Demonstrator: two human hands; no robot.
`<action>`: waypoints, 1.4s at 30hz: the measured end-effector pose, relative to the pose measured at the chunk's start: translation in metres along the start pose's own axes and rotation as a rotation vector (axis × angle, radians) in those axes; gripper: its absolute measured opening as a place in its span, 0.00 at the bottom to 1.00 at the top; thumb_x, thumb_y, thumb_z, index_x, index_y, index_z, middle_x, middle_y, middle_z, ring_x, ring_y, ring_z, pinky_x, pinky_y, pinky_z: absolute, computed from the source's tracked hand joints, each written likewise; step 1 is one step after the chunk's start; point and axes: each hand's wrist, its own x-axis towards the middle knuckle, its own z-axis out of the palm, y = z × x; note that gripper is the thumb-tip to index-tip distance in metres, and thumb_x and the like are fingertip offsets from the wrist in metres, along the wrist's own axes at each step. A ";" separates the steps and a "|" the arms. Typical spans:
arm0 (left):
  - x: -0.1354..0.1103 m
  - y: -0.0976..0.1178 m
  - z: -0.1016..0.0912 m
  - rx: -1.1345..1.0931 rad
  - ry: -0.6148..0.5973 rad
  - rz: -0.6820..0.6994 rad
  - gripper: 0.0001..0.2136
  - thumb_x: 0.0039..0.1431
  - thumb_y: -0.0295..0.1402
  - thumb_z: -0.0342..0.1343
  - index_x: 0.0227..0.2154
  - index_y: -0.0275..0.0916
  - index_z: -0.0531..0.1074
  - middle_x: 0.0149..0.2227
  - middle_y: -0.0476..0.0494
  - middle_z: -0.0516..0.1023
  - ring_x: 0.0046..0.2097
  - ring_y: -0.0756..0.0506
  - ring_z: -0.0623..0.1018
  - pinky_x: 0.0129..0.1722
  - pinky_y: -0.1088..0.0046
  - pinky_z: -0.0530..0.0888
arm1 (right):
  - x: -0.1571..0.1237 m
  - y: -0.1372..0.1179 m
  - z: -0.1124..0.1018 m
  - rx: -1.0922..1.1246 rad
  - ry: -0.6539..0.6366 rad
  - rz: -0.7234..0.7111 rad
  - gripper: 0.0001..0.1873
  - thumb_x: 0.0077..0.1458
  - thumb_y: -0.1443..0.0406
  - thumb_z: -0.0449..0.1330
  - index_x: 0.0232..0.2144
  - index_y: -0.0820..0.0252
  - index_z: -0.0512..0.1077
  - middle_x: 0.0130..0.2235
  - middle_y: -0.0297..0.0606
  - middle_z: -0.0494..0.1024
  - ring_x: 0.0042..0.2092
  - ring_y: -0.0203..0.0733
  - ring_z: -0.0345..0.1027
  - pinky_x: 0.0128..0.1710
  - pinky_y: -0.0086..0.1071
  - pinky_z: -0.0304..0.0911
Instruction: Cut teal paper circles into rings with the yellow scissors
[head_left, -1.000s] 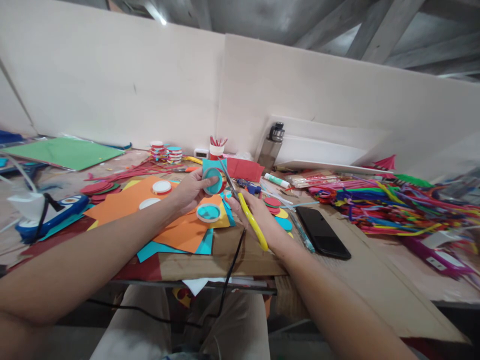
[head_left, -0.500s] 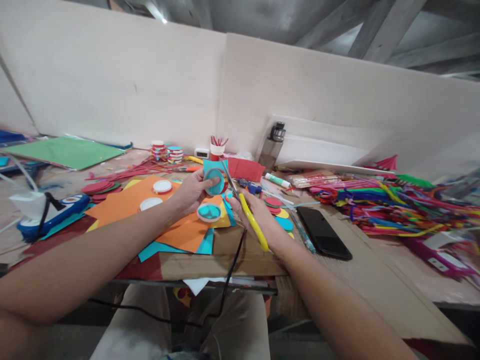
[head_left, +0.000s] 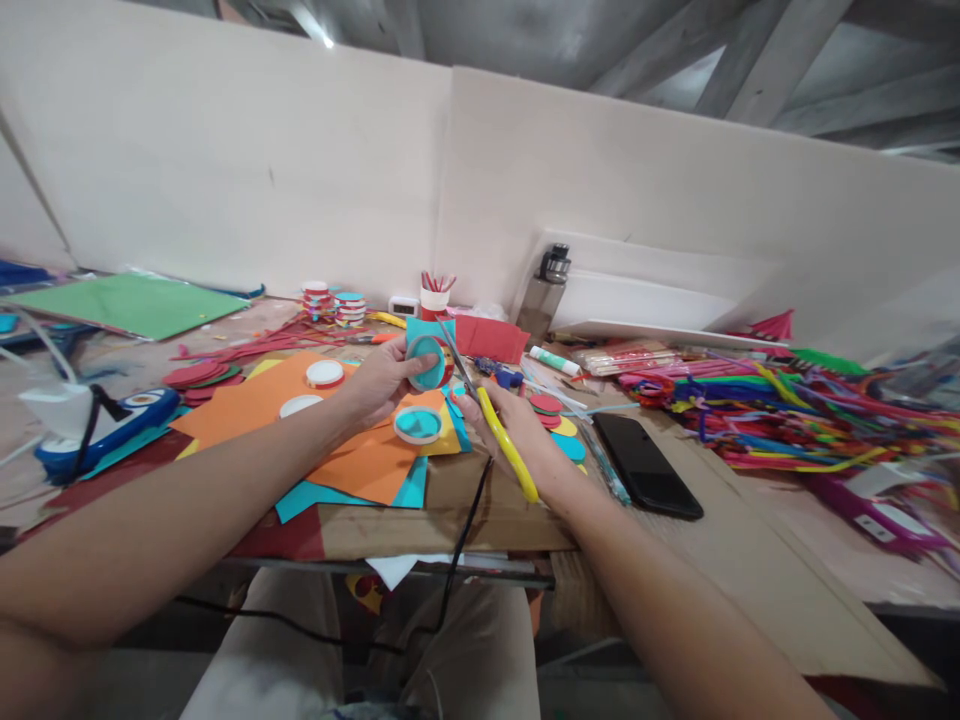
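My left hand [head_left: 379, 385] grips a round lid with turquoise paper [head_left: 426, 363] stuck on it, held upright above the table. My right hand [head_left: 501, 420] is closed round yellow-handled scissors [head_left: 504, 445], whose blades reach up to the right edge of that turquoise paper. A second white lid [head_left: 418, 424] filled with turquoise paper lies flat on the orange sheet [head_left: 360, 455] just below my left hand. Two more white lids [head_left: 324, 373] rest on the orange paper to the left.
A black phone [head_left: 645, 464] lies right of my right hand. Heaped coloured pipe cleaners [head_left: 787, 410] fill the right side. A blue glue gun [head_left: 105, 430] sits at left, its black cord hanging off the front edge. A bottle [head_left: 546, 290], glue stick [head_left: 553, 361] and green sheet [head_left: 127, 305] stand behind.
The lid in my left hand has turned slightly against the scissor blades. Both arms stay nearly in place.
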 end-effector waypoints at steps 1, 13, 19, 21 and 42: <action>0.000 0.001 0.000 0.003 -0.002 0.000 0.17 0.43 0.31 0.71 0.37 0.37 0.76 0.31 0.47 0.78 0.29 0.52 0.75 0.24 0.79 0.66 | 0.000 0.000 0.000 -0.001 0.001 0.004 0.22 0.60 0.46 0.54 0.27 0.56 0.60 0.26 0.29 0.65 0.29 0.36 0.58 0.32 0.30 0.55; 0.000 0.009 -0.003 0.038 -0.050 -0.015 0.15 0.43 0.33 0.72 0.34 0.34 0.77 0.31 0.44 0.78 0.29 0.52 0.75 0.25 0.78 0.69 | -0.001 -0.002 -0.001 0.012 0.001 0.012 0.22 0.60 0.47 0.54 0.26 0.57 0.61 0.26 0.30 0.66 0.28 0.34 0.57 0.29 0.29 0.51; -0.001 0.010 0.003 -0.083 0.087 -0.087 0.14 0.42 0.29 0.71 0.32 0.34 0.75 0.29 0.48 0.77 0.27 0.53 0.75 0.25 0.80 0.71 | -0.001 -0.001 0.004 0.029 0.009 0.017 0.21 0.61 0.49 0.55 0.25 0.57 0.59 0.25 0.29 0.64 0.28 0.34 0.56 0.28 0.29 0.50; -0.002 0.006 0.008 -0.176 0.159 -0.131 0.13 0.43 0.29 0.70 0.32 0.35 0.75 0.30 0.49 0.78 0.28 0.53 0.76 0.26 0.79 0.72 | 0.000 0.000 0.007 0.045 0.027 0.029 0.21 0.60 0.49 0.55 0.25 0.57 0.59 0.25 0.29 0.64 0.28 0.34 0.56 0.28 0.29 0.50; -0.003 0.001 0.010 -0.063 0.075 -0.061 0.18 0.36 0.34 0.74 0.30 0.35 0.74 0.26 0.50 0.76 0.27 0.53 0.74 0.26 0.79 0.70 | 0.000 0.002 0.008 0.052 0.041 -0.018 0.21 0.61 0.47 0.52 0.29 0.57 0.62 0.26 0.30 0.64 0.29 0.35 0.56 0.31 0.30 0.52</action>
